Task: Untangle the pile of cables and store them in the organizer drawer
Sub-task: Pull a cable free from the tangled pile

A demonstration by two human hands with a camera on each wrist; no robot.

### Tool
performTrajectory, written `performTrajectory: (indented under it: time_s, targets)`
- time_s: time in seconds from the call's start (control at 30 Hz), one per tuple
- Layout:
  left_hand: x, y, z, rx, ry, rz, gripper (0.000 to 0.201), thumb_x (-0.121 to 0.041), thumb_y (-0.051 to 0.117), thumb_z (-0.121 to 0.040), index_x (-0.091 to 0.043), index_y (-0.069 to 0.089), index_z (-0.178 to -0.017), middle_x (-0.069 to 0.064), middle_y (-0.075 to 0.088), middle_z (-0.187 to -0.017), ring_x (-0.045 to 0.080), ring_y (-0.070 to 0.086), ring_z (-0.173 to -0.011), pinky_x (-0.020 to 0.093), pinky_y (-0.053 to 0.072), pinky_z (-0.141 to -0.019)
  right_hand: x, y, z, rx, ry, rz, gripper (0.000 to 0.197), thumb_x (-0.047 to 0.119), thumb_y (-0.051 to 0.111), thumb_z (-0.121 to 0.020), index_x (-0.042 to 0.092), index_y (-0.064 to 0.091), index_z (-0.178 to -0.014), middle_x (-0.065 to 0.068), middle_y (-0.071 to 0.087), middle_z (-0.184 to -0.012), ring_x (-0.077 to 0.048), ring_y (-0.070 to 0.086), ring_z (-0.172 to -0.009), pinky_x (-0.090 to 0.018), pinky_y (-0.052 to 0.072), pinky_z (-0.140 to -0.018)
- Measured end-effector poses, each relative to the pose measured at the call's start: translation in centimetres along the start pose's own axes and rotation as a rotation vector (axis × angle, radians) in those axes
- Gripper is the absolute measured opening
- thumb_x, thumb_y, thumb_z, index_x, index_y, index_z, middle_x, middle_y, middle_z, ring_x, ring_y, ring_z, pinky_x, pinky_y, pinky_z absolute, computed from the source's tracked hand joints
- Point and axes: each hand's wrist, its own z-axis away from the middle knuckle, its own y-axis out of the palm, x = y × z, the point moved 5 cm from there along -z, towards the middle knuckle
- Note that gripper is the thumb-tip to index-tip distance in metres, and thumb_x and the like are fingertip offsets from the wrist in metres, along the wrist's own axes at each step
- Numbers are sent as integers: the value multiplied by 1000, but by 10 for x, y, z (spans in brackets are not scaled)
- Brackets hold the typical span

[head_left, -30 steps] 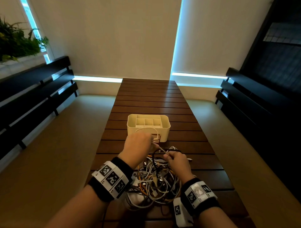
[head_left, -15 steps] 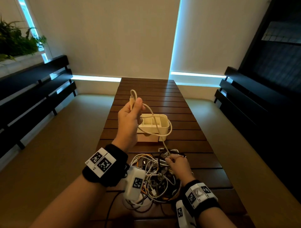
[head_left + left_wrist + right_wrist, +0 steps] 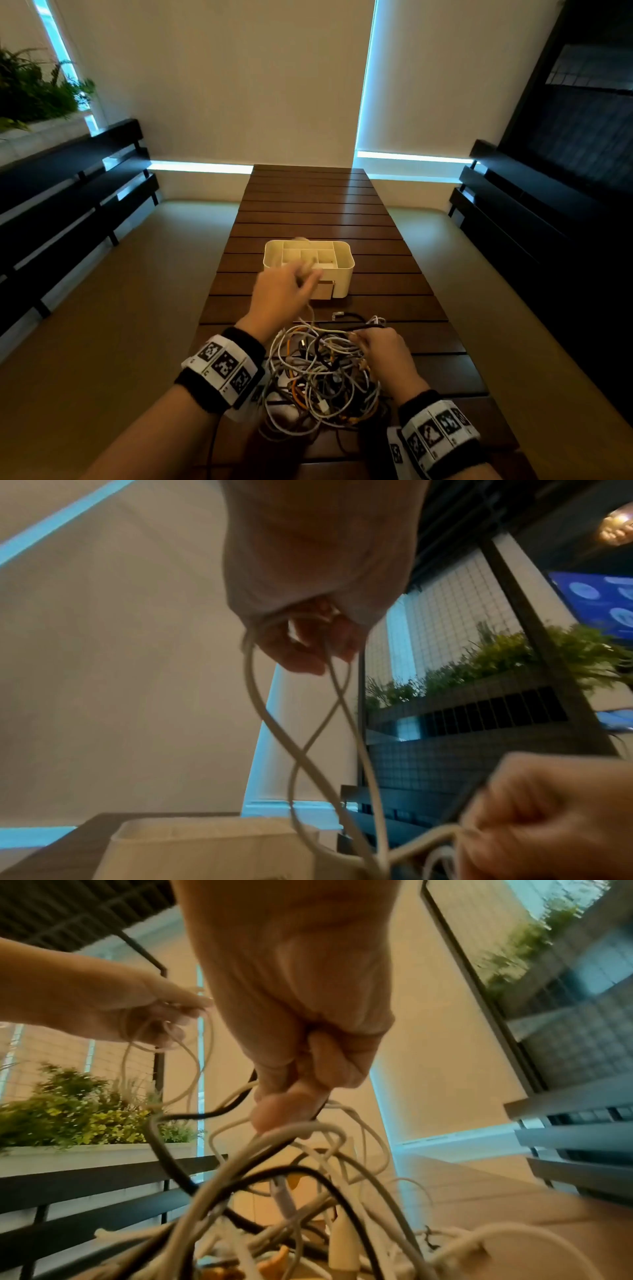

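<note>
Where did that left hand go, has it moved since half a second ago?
Yes. The left hand came down from above the organizer to its near edge, gripping the white cable.

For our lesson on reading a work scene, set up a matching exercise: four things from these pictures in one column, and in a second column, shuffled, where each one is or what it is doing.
Column one:
1. left hand
2. right hand
3. organizer
4. cable pile

Column two:
A. stands on the wooden table, beyond the tangle
B. holds loops of a white cable, raised near the box
C. lies tangled on the table between the two wrists
D. pinches a black cable at the tangle's right edge

Pairs: 1-B, 2-D, 3-A, 4-C
</note>
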Motion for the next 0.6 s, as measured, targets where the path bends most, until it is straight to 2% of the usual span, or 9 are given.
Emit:
performTrajectory:
  time_s: [0.07, 0.13, 0.17, 0.23, 0.3, 0.33, 0.43, 0.5, 0.6]
  targets:
    - [1, 31, 13, 238, 33, -87, 39, -60, 57, -81, -24, 55, -94, -6, 59, -82, 12, 56, -75, 30, 52, -71, 12, -9, 2, -5, -48, -101, 27, 33, 53, -93, 14, 72, -93, 5, 63, -67, -11, 60, -64, -24, 51, -62]
    - [13, 58, 23, 365, 11, -186, 61, -71, 62, -67, -28, 48, -108, -5, 57, -102, 15, 55, -93, 35, 51, -81, 24, -17, 3, 27, -69, -263, 20, 29, 57, -91, 16, 72, -85, 13, 57, -57, -3, 54, -51, -10, 41, -48]
    - [18, 66, 26, 384, -14, -211, 65, -70, 64, -67, -27, 46, -112, -3, 56, -105, 18, 55, -96, 36, 50, -81, 28, -19, 3, 52, -72, -340, 18, 27, 58, -90, 19, 72, -81, 12, 59, -54, -2, 54, -48, -10, 40, -46]
    - [22, 76, 31, 339, -15, -181, 49, -61, 64, -74, -27, 48, -105, -4, 56, -93, 19, 57, -90, 34, 50, -73, 32, -24, 5, 82, -75, -465, 17, 24, 60, -89, 21, 72, -76, 10, 64, -55, -1, 55, -47, -12, 41, -48]
    - [20, 77, 34, 281, -11, -123, 31, -55, 63, -80, -27, 53, -88, -9, 56, -77, 14, 57, -77, 29, 45, -61, 32, -28, 7, 85, -63, -526, 17, 22, 61, -88, 21, 72, -75, 9, 66, -60, 1, 58, -54, -12, 42, -53]
    - [20, 78, 35, 285, -22, -121, 26, -52, 63, -81, -27, 56, -83, -9, 58, -75, 13, 57, -75, 28, 45, -61, 30, -31, 8, 67, -44, -586, 17, 21, 61, -88, 19, 73, -75, 8, 67, -63, 1, 60, -60, -13, 42, -56]
    - [27, 79, 36, 328, -94, -160, 17, -46, 62, -84, -30, 62, -86, -7, 65, -81, 13, 61, -81, 30, 51, -69, 24, -40, 7, -26, 20, -786, 16, 17, 60, -88, 19, 72, -76, 7, 69, -74, -1, 61, -73, -16, 43, -64]
    - [31, 77, 36, 310, -106, -252, 17, -42, 59, -87, -26, 62, -89, -4, 65, -84, 15, 61, -83, 28, 46, -65, 24, -42, 5, -78, 11, -770, 18, 18, 60, -88, 24, 71, -75, 6, 69, -77, -9, 60, -80, -24, 43, -71]
    - [35, 76, 35, 222, -91, -339, 23, -43, 60, -87, -25, 59, -101, -2, 66, -91, 18, 62, -90, 29, 47, -65, 28, -42, 7, -204, 4, -859, 20, 20, 56, -90, 22, 71, -77, -2, 60, -67, -19, 54, -69, -30, 46, -72]
